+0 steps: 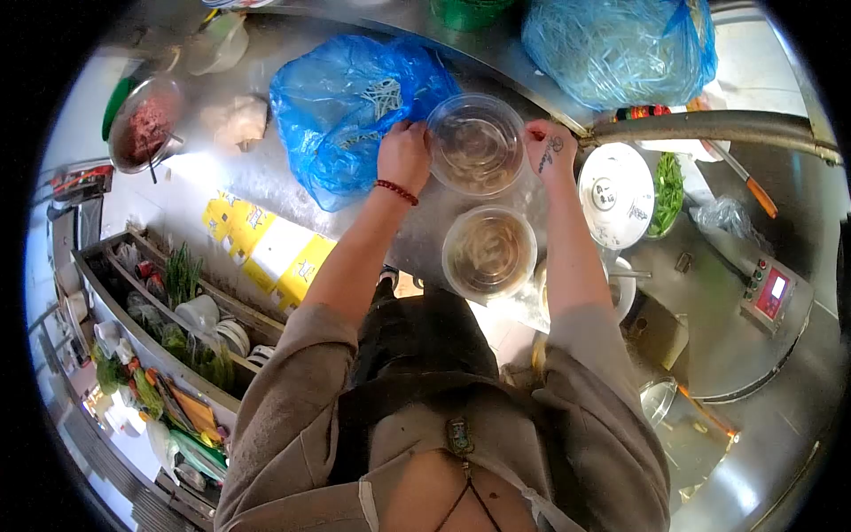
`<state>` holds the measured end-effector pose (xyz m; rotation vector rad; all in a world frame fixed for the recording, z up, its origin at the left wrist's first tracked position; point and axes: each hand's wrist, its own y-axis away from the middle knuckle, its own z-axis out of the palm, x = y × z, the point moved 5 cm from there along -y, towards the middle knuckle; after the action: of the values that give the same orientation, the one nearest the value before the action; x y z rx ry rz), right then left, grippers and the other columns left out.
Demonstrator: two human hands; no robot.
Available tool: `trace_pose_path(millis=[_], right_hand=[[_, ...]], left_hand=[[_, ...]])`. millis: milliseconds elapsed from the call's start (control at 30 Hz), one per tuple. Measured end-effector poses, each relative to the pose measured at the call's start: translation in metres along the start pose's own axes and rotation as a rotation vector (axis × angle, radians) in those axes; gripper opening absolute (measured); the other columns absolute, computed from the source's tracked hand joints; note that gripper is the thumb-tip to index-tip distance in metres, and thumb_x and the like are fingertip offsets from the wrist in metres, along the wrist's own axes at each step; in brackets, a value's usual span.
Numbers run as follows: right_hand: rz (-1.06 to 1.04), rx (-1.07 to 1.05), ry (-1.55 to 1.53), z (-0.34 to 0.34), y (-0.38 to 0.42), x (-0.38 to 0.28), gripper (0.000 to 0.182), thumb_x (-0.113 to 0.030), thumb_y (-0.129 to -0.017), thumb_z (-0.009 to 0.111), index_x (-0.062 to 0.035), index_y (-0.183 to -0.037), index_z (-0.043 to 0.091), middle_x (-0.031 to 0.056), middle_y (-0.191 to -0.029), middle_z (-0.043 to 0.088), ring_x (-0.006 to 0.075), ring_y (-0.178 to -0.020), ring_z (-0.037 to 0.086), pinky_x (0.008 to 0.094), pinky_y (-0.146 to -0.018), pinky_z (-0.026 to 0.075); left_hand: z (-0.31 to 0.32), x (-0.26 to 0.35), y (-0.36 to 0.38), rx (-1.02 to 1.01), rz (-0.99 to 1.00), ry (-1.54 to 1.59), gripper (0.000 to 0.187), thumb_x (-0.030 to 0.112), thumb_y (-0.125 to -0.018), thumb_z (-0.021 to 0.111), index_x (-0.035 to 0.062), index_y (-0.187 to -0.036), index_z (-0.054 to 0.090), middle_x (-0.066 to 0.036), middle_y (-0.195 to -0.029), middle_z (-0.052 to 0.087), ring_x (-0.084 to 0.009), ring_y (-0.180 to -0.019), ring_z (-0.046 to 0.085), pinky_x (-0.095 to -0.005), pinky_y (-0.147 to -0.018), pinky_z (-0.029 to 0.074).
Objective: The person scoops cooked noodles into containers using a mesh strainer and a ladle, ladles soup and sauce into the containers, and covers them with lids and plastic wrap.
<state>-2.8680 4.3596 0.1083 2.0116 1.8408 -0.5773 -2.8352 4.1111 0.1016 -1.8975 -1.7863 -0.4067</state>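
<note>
A clear round plastic takeaway bowl [477, 146] sits on the metal counter between my two hands. My left hand [405, 160] is closed at its left rim, with a red bead bracelet on the wrist. At the opposite rim my right hand [551, 152] has its fingers curled in; the fingertips are partly hidden. A second clear plastic bowl [489, 254] stands nearer to me, between my forearms. Beside my left hand lies an open blue plastic bag [324, 120] with pale noodle-like strands inside.
A metal bowl of minced meat [149, 129] stands far left. Another bag of pale strands [620, 49] lies back right. Right of my forearm are a white lid [615, 195], green vegetables [667, 191] and a control box [769, 293]. A vegetable shelf [160, 319] is at left.
</note>
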Motion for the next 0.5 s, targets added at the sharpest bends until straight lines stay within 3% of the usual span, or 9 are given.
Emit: trace_pose_path(millis=[167,300,433,500], right_hand=[[-0.048,0.014,0.127,-0.002,0.003,0.006,0.016,-0.019,-0.076,0.065,-0.0068,-0.086,0.070,0.0111,-0.079,0.069,0.0248,-0.075,0.066,0.0323,-0.070,0.051],[0.044,-0.013,0.004,-0.002,0.008,0.015,0.017,-0.020,-0.078,0.065,-0.0069,-0.087,0.070,0.0111,-0.078,0.069,0.0225,-0.069,0.066,0.0304,-0.067,0.050],[0.108,-0.052,-0.173,0.011,0.015,0.042,0.017,-0.010,-0.078,0.066,-0.0025,-0.093,0.069,0.0077,-0.073,0.068,0.0134,-0.061,0.062,0.0266,-0.060,0.049],[0.216,-0.114,-0.280,0.014,0.018,0.047,0.014,-0.016,-0.078,0.066,-0.0081,-0.088,0.071,0.0075,-0.076,0.069,0.0173,-0.065,0.064,0.0270,-0.064,0.050]], left_hand=[[0.003,0.008,0.012,0.023,-0.079,0.123,0.016,0.015,-0.085,0.056,0.0031,-0.091,0.065,-0.020,-0.087,0.063,-0.0393,-0.080,0.060,-0.0470,-0.068,0.047],[0.005,0.008,0.010,0.041,-0.094,0.180,0.018,0.014,-0.085,0.057,0.0041,-0.097,0.066,-0.021,-0.089,0.063,-0.0386,-0.080,0.060,-0.0461,-0.068,0.048],[0.010,0.004,0.010,0.077,-0.125,0.273,0.020,0.013,-0.084,0.060,0.0040,-0.100,0.066,-0.021,-0.094,0.064,-0.0350,-0.079,0.062,-0.0409,-0.069,0.050],[0.017,-0.001,0.013,0.060,-0.188,0.366,0.022,0.014,-0.083,0.061,0.0047,-0.102,0.066,-0.020,-0.096,0.064,-0.0322,-0.077,0.063,-0.0376,-0.069,0.050]])
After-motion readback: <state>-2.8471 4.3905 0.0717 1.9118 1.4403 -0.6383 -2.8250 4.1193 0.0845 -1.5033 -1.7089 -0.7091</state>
